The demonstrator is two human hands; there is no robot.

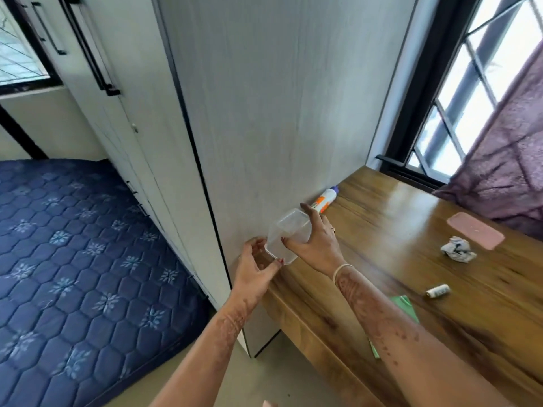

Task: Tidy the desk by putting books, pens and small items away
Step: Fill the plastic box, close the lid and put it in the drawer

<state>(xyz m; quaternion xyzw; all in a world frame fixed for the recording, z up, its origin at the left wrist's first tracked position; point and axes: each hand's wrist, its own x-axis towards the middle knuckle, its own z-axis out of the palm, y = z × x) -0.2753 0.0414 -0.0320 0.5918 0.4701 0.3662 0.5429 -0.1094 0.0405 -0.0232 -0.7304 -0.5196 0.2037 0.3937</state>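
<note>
A clear plastic container [286, 235] sits at the left end of the wooden desk [411, 259], against the wardrobe side. My right hand [316, 242] grips it from above and the right, fingers curled over its rim. My left hand [255, 265] holds its near left corner with thumb and fingertips. A glue bottle [324, 199] lies on the desk just behind the container. A crumpled paper ball [458, 249], a pink flat lid [476, 230], a small white spool [437, 290] and a green sheet [407, 306] lie further right.
The tall grey wardrobe panel [279, 113] rises directly behind the container. A blue quilted mattress [73, 245] fills the lower left. A window with a purple curtain [505, 160] stands at the desk's far end.
</note>
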